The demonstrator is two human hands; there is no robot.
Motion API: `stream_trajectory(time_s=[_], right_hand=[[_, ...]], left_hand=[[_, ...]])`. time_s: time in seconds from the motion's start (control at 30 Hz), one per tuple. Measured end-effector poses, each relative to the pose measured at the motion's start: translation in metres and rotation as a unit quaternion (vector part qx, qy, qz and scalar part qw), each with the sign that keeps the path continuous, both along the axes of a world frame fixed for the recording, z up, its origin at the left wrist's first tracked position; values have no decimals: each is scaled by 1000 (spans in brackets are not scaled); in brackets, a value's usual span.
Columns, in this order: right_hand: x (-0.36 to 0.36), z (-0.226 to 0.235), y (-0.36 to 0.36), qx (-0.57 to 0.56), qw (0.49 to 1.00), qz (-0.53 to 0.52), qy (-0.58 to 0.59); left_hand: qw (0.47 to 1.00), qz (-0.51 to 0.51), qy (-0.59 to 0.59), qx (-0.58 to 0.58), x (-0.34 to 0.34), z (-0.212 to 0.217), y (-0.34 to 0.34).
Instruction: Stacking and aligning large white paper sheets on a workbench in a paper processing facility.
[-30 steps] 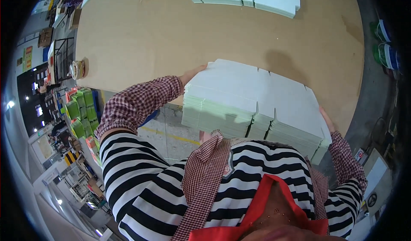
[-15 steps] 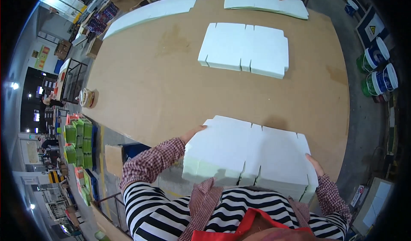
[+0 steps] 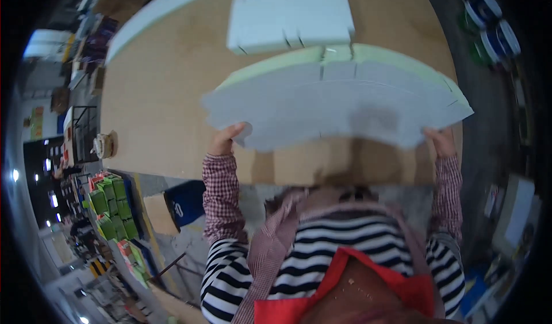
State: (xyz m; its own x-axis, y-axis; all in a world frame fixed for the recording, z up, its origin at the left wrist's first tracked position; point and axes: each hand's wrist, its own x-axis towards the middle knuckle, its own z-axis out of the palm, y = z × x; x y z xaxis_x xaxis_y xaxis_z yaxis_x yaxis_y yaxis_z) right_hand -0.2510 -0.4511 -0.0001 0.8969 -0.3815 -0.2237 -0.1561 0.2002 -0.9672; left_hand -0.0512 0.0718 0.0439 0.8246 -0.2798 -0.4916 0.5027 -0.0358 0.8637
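A thick stack of white card box blanks, slotted along its edges and pale green at the sides, is held in both my hands over the near half of the table. It bows in the middle and looks tilted. My left hand grips its near left part with the thumb on top. At the near right corner, my right hand has its thumb on the upper face; the fingers beneath are hidden on both sides. Just beyond lies another stack of white blanks, flat on the brown table.
A further long white stack lies along the table's far left edge. A small roll-like object sits at the left edge. Buckets stand on the floor at right. Green crates and a blue bin are at lower left.
My hands have moved the stack forward from against my body, and it now tilts and bows. The view has shifted, so the far right stack and the person's hands there are out of view.
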Motion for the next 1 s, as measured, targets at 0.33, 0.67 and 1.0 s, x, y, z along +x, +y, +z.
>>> stream_trajectory(time_s=[0.33,0.67,1.0], right_hand=[[-4,-35,-7,238,971,28,-16],[-33,-50,-3,51,998,37,-1],[-29,-9,5,5,994,32,107]], left_hand=[[984,5,-69,-163,-7,-52,-27],[969,-91,-152,-174,-17,-118,11],[987,-10,-119,-106,-12,-89,-3]])
